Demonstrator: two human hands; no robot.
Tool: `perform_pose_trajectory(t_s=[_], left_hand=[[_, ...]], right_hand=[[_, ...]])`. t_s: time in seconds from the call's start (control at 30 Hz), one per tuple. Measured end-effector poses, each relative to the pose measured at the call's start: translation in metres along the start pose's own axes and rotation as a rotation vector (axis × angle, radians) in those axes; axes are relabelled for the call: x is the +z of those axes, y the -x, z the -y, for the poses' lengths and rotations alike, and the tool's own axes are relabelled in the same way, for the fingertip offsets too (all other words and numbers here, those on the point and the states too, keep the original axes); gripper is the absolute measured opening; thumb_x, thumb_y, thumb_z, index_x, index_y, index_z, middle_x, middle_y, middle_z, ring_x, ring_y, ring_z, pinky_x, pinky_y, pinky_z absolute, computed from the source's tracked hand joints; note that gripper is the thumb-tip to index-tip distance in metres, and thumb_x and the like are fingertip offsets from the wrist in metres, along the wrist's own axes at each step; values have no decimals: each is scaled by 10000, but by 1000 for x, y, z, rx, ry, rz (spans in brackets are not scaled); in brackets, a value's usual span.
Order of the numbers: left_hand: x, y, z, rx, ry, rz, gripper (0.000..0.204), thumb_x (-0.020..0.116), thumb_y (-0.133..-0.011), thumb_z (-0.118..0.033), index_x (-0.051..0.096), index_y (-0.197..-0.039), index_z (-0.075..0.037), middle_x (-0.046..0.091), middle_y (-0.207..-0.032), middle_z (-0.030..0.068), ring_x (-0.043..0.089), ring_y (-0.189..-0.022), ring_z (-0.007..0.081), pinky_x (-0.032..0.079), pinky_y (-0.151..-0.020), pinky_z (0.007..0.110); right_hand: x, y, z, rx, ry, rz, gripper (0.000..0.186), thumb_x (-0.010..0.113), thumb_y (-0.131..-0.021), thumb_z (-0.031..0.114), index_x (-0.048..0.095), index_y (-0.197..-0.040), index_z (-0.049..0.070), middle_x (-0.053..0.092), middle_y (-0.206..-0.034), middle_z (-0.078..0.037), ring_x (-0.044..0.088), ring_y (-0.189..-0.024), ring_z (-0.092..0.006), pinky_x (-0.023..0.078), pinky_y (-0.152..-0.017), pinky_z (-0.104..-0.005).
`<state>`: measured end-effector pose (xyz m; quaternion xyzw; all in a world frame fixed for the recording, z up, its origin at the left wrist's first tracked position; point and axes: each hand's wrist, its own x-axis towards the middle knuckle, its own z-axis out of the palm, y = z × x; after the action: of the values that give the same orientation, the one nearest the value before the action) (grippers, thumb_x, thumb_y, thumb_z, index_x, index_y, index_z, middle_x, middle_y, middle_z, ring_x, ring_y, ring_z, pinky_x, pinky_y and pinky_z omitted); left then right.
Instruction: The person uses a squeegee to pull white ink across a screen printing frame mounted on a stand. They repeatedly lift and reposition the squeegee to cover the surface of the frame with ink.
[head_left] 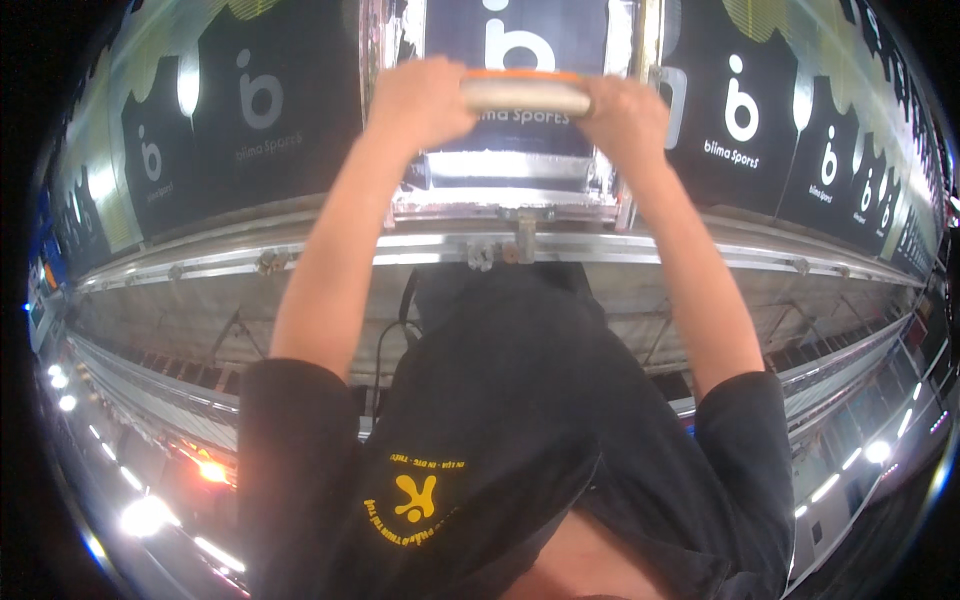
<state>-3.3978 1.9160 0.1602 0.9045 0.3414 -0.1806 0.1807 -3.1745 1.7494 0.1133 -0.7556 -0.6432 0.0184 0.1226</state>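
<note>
A squeegee [527, 97] with a pale rounded handle and an orange strip along its far edge lies crosswise over a metal-edged printing screen [632, 130]. My left hand [422, 105] is closed round its left end, and my right hand [628, 115] grips the right end. Both arms reach forward, stretched out. Beneath the squeegee, inside the screen, a dark surface with a white logo and lettering shows, partly covered by the handle. The squeegee's lower edge is hidden from me.
Dark fabric pieces with white logos [740, 110] lie in a row on both sides of the screen. A metal rail [700, 250] with small clamps runs along the table's near edge, close to my body. Bright lamps glow at the lower left and right.
</note>
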Motion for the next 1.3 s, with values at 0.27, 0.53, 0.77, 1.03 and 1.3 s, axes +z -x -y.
perform_pose_trajectory(t_s=[0.27,0.53,0.77,1.03,1.3], left_hand=[[53,95,-17,64,128,-33,346,823,-845,-396,810,-1012,-93,786,-975,136,757,-955,358,601,-828,490],[-70,-35,11,47,83,145,419,789,-910,-542,860,-1030,-147,811,-922,134,784,-874,332,623,-806,466],[-86,-155,50,107,-14,-56,498,794,-847,-600,851,-945,-115,797,-889,159,771,-890,382,612,-808,492],[-55,-113,41,81,-15,-87,511,797,-818,-634,853,-964,-148,806,-882,118,784,-883,333,616,-801,469],[22,53,-18,-10,54,110,314,787,-844,-429,823,-979,-148,796,-952,113,774,-918,347,622,-787,482]], right_hand=[[-20,99,46,19,-155,28,228,880,-733,248,731,-865,137,719,-804,-38,740,-792,-252,559,-757,-409],[-54,-65,-14,127,-124,210,394,865,-831,549,782,-866,165,758,-776,-83,763,-749,-327,600,-675,-474],[-15,-170,-60,205,1,168,481,841,-833,642,811,-933,172,768,-792,-70,765,-767,-317,597,-694,-457],[-7,-124,-39,189,-45,190,478,855,-799,658,827,-919,196,759,-764,-41,759,-737,-294,594,-659,-456],[-4,64,29,36,-9,5,297,884,-779,354,702,-784,120,718,-776,-39,748,-745,-263,592,-708,-416]])
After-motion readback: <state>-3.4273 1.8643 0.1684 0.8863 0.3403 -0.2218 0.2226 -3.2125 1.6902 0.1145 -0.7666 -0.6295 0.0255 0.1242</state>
